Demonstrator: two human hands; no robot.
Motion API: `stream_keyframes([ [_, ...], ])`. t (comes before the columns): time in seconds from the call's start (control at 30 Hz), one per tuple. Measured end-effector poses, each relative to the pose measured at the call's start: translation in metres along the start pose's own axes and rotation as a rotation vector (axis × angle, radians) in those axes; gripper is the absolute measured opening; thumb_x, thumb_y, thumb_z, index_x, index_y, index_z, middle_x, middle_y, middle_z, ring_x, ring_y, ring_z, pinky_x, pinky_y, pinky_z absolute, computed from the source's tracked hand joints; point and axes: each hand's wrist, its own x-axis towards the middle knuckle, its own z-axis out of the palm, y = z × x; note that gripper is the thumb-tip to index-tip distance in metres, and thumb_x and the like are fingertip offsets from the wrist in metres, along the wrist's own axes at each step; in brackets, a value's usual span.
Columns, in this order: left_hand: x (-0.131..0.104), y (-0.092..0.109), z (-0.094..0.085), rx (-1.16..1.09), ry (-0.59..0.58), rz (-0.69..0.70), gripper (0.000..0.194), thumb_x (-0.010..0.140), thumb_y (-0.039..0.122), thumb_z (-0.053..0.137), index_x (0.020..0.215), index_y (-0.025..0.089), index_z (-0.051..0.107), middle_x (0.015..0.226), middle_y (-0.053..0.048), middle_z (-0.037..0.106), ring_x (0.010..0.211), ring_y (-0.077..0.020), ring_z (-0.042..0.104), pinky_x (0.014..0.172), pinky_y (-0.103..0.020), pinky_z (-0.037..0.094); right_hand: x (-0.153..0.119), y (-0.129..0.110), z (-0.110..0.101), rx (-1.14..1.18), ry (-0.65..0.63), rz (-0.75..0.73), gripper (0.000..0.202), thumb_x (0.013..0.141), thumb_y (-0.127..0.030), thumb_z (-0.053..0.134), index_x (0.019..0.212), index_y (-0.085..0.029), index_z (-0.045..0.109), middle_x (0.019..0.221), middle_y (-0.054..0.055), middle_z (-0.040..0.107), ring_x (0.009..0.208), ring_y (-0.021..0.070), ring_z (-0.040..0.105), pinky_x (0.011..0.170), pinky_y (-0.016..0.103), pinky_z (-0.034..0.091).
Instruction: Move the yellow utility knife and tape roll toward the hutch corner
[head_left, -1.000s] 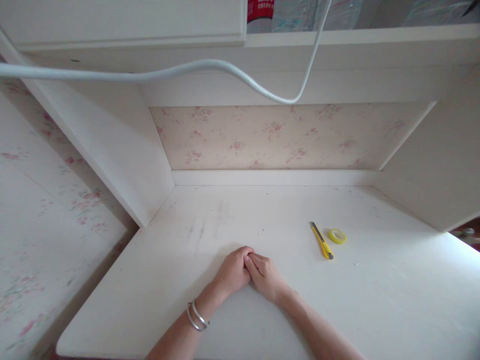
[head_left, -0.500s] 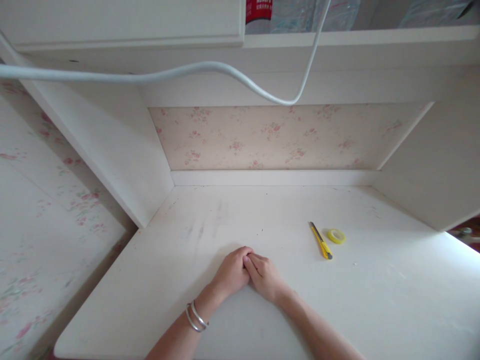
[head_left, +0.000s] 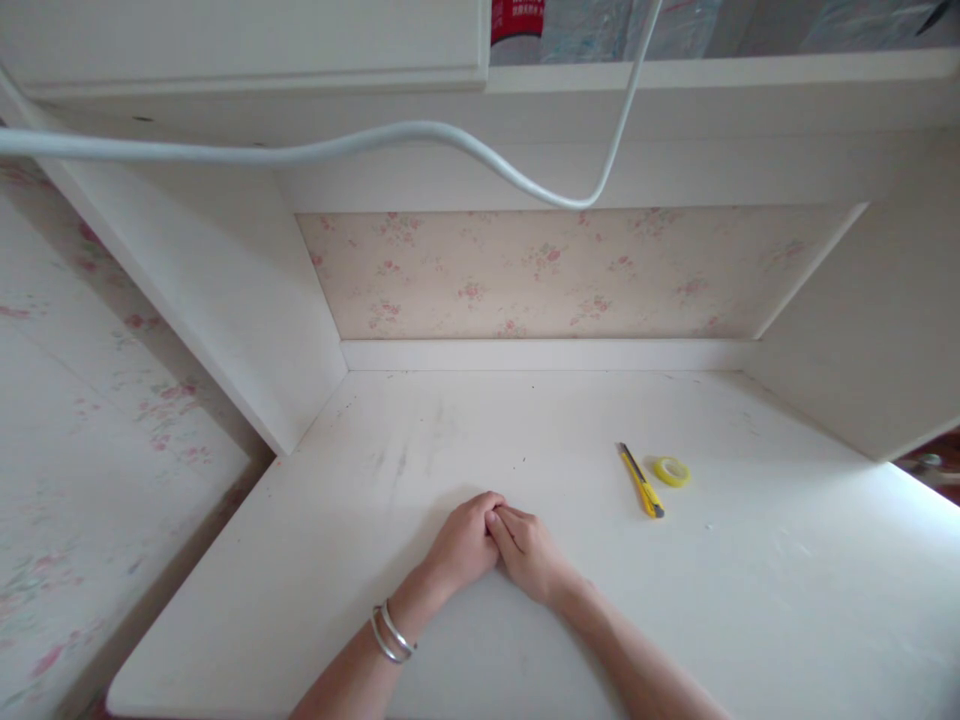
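Observation:
My left hand (head_left: 463, 543) and my right hand (head_left: 534, 556) are clasped together on the white desk (head_left: 300, 580), near its front. The fingers of both are closed around each other, and no object shows between them. Two silver bangles circle my left wrist. To the right of my hands lies a yellow utility knife (head_left: 641, 482), its dark tip pointing to the back. Just beside the knife is a small roll of yellow tape (head_left: 671, 471), lying flat. Neither hand touches the knife or the tape.
A white cable (head_left: 420, 132) hangs across the upper view, in front of an overhead cabinet (head_left: 262, 45). Its open shelf holds a red-labelled item (head_left: 517, 18) and clear plastic packaging (head_left: 585, 30). White panels stand at both sides, with floral wallpaper (head_left: 472, 280) behind.

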Motion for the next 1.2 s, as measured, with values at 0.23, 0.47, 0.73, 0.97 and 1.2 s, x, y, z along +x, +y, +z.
stream_keyframes([
  [0.23,0.000,-0.001,0.001,-0.008,0.011,0.002,0.035,0.069,0.004,0.041,0.096,0.018,0.058,0.091,-0.004,0.064,0.084,-0.0156,0.057,0.077,-0.024,0.043,0.000,-0.001,-0.001,0.003,0.005,0.001,0.041,0.095,-0.041,0.025,0.075,-0.017,0.052,0.077,0.005,0.058,0.067,0.0134,0.052,0.066,0.025,0.038],
  [0.47,0.000,-0.002,0.001,-0.004,0.017,0.015,0.033,0.068,0.003,0.041,0.094,0.018,0.057,0.089,-0.003,0.063,0.082,-0.0149,0.057,0.075,-0.023,0.043,0.000,-0.001,-0.002,0.011,0.005,-0.001,0.040,0.095,-0.041,0.026,0.073,-0.018,0.051,0.076,0.004,0.057,0.067,0.0128,0.051,0.065,0.024,0.037],
  [0.73,0.000,-0.002,0.000,0.012,0.004,0.014,0.033,0.069,0.003,0.041,0.095,0.018,0.057,0.089,-0.004,0.063,0.082,-0.0150,0.056,0.075,-0.024,0.043,0.000,-0.001,-0.002,0.007,-0.003,0.003,0.041,0.095,-0.041,0.025,0.074,-0.017,0.052,0.076,0.004,0.057,0.068,0.0132,0.051,0.066,0.024,0.037],
  [0.97,0.000,-0.004,0.002,0.011,0.005,0.012,0.034,0.070,0.003,0.041,0.096,0.018,0.057,0.092,-0.004,0.063,0.084,-0.0154,0.056,0.077,-0.024,0.043,-0.001,0.001,0.000,0.009,-0.001,-0.004,0.040,0.095,-0.040,0.025,0.075,-0.017,0.051,0.076,0.004,0.057,0.067,0.0127,0.051,0.065,0.024,0.037],
  [1.2,0.000,0.000,0.000,0.012,-0.002,0.008,0.035,0.070,0.004,0.041,0.096,0.019,0.057,0.093,-0.003,0.063,0.086,-0.0149,0.056,0.078,-0.024,0.042,-0.001,-0.008,-0.005,0.011,-0.009,0.006,0.039,0.095,-0.038,0.027,0.076,-0.017,0.054,0.077,0.004,0.058,0.069,0.0129,0.053,0.067,0.024,0.039],
])
